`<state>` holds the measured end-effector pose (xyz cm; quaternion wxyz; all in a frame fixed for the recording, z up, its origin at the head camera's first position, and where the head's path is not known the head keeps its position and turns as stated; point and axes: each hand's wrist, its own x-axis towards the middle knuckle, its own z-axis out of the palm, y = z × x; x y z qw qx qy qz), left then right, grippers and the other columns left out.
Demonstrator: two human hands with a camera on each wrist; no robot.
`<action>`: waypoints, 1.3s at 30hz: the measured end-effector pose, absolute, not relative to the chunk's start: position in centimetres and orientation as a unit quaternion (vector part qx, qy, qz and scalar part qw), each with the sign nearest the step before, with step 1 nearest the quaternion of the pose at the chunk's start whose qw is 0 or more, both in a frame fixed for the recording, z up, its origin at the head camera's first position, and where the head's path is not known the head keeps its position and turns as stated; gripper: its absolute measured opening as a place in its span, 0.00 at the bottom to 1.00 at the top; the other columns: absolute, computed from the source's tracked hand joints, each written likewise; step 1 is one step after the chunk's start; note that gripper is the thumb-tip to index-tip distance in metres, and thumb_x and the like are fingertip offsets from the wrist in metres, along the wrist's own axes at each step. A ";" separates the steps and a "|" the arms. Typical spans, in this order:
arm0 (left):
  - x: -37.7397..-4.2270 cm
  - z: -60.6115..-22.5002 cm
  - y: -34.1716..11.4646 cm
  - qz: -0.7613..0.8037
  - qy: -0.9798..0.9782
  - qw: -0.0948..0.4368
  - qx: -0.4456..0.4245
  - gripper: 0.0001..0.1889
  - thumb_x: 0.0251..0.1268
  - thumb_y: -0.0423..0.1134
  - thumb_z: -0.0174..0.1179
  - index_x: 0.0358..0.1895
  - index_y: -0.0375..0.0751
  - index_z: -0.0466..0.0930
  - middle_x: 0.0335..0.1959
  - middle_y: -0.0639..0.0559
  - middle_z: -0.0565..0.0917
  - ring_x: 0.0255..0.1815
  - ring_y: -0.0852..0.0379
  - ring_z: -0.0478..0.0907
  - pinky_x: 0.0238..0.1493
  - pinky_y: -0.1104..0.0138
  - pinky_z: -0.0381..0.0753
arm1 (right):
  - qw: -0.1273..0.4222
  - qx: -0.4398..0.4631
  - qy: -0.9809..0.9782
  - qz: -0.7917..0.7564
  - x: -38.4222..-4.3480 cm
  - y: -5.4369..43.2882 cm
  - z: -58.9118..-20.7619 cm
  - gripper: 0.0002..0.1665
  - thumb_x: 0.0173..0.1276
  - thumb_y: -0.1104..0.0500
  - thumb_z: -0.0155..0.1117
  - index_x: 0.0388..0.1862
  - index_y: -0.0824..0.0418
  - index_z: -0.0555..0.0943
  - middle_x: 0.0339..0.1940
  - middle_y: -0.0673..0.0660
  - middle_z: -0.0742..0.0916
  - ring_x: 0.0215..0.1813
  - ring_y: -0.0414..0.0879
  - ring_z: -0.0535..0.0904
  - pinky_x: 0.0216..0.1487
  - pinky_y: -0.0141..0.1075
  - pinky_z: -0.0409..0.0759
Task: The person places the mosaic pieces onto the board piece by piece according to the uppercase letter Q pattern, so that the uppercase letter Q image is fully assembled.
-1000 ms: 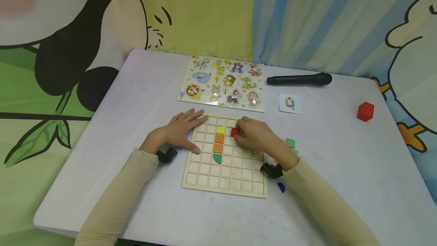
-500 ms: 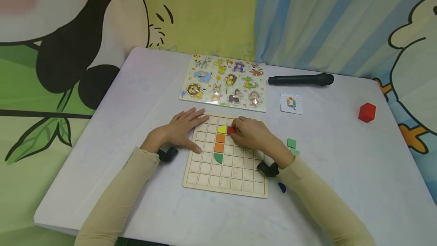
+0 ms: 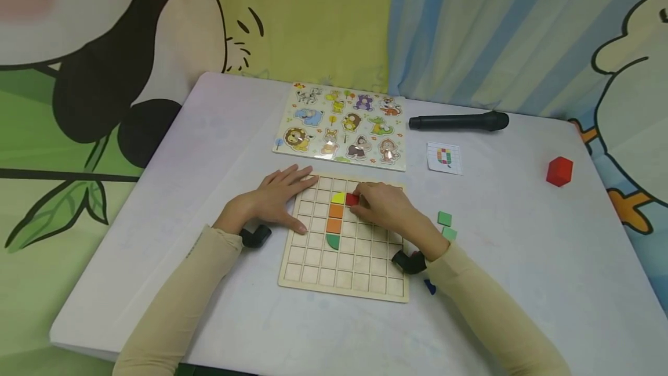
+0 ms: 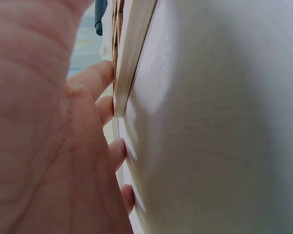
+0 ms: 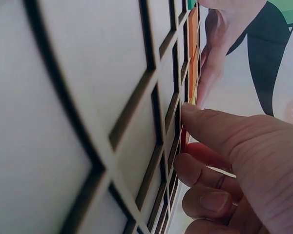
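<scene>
A wooden grid board (image 3: 342, 279) lies on the white table. My left hand (image 3: 273, 199) rests with spread fingers on its left edge; in the left wrist view, fingertips (image 4: 106, 73) touch the rim. One column holds a yellow piece (image 3: 338, 198) with a cut corner, two orange squares (image 3: 334, 226) and a green rounded piece (image 3: 333, 242). Directly right of the yellow piece, my right hand (image 3: 386, 205) pinches a red square tile (image 3: 352, 199) at its cell. The right wrist view shows thumb and fingers low over the grid, the red tile mostly hidden behind them.
Two green square tiles (image 3: 445, 218) and a dark blue piece (image 3: 430, 286) lie right of the board. Behind it are an animal puzzle (image 3: 339, 120), a small pattern card (image 3: 444, 158) and a black microphone-shaped object (image 3: 459, 122). A red block (image 3: 559, 171) stands far right.
My right hand has moved slightly left with the red tile, bringing it from apart to right beside the yellow piece. The left hand has stayed on the board's edge.
</scene>
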<state>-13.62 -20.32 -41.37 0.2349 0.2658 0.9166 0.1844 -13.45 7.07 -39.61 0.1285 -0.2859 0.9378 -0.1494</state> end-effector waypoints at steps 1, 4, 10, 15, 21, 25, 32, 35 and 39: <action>-13.6 -41.4 -20.3 0.185 0.917 0.235 0.266 0.60 0.45 0.67 0.70 0.80 0.54 0.45 0.82 0.52 0.39 0.81 0.44 0.29 0.75 0.42 0.33 | 0.127 -0.286 0.938 -0.149 -13.4 7.1 -39.6 0.19 0.67 0.50 0.67 0.48 0.62 0.81 0.25 0.49 0.79 0.27 0.42 0.71 0.27 0.32 0.66; -13.7 -41.4 -20.3 0.184 0.917 0.234 0.267 0.60 0.45 0.67 0.70 0.80 0.54 0.45 0.82 0.52 0.39 0.81 0.44 0.29 0.75 0.42 0.34 | 0.121 -0.290 0.939 -0.143 -13.2 7.3 -39.4 0.20 0.67 0.50 0.66 0.51 0.62 0.82 0.24 0.49 0.78 0.26 0.42 0.71 0.26 0.32 0.66; -13.6 -41.5 -20.2 0.182 0.918 0.233 0.265 0.60 0.45 0.67 0.70 0.80 0.54 0.45 0.82 0.51 0.39 0.81 0.44 0.29 0.75 0.42 0.34 | 0.120 -0.286 0.940 -0.144 -12.5 7.7 -38.6 0.22 0.68 0.50 0.64 0.56 0.60 0.82 0.23 0.49 0.78 0.26 0.42 0.70 0.28 0.34 0.67; -13.6 -41.4 -20.2 0.183 0.918 0.235 0.263 0.61 0.44 0.67 0.70 0.80 0.54 0.45 0.82 0.51 0.39 0.81 0.44 0.29 0.75 0.42 0.33 | 0.114 -0.277 0.942 -0.150 -11.7 8.9 -37.9 0.19 0.69 0.52 0.64 0.53 0.60 0.83 0.26 0.50 0.80 0.28 0.43 0.71 0.30 0.35 0.70; -13.7 -41.5 -20.2 0.185 0.917 0.236 0.265 0.60 0.45 0.67 0.70 0.80 0.53 0.45 0.82 0.51 0.39 0.81 0.44 0.29 0.75 0.42 0.33 | 0.103 -0.258 0.948 -0.159 -10.6 11.3 -37.5 0.17 0.68 0.53 0.65 0.51 0.60 0.83 0.27 0.49 0.81 0.28 0.42 0.71 0.28 0.32 0.70; -13.7 -41.7 -20.2 0.182 0.917 0.236 0.264 0.60 0.45 0.67 0.70 0.80 0.53 0.45 0.82 0.50 0.39 0.81 0.43 0.29 0.75 0.42 0.33 | 0.098 -0.245 0.949 -0.171 -10.2 13.1 -37.6 0.17 0.68 0.54 0.66 0.51 0.62 0.83 0.28 0.49 0.81 0.26 0.41 0.70 0.27 0.32 0.69; -13.7 -42.0 -20.2 0.176 0.919 0.238 0.259 0.61 0.44 0.68 0.70 0.80 0.55 0.44 0.82 0.53 0.38 0.81 0.45 0.28 0.76 0.43 0.34 | 0.105 -0.196 0.961 -0.166 -10.3 16.4 -38.3 0.18 0.67 0.55 0.67 0.52 0.63 0.83 0.29 0.51 0.81 0.26 0.43 0.69 0.26 0.33 0.68; -13.7 -42.0 -20.2 0.178 0.919 0.234 0.261 0.61 0.44 0.68 0.70 0.80 0.54 0.44 0.82 0.52 0.38 0.81 0.44 0.29 0.75 0.42 0.34 | 0.106 -0.179 0.967 -0.151 -10.3 18.0 -38.5 0.18 0.67 0.56 0.66 0.52 0.63 0.82 0.30 0.52 0.81 0.27 0.44 0.70 0.27 0.33 0.69; -13.7 -41.9 -20.2 0.181 0.919 0.232 0.262 0.61 0.44 0.67 0.70 0.80 0.53 0.45 0.82 0.51 0.39 0.81 0.43 0.30 0.75 0.41 0.35 | 0.105 -0.165 0.970 -0.142 -10.1 19.8 -38.7 0.17 0.66 0.57 0.67 0.51 0.65 0.82 0.31 0.53 0.82 0.28 0.44 0.72 0.28 0.33 0.69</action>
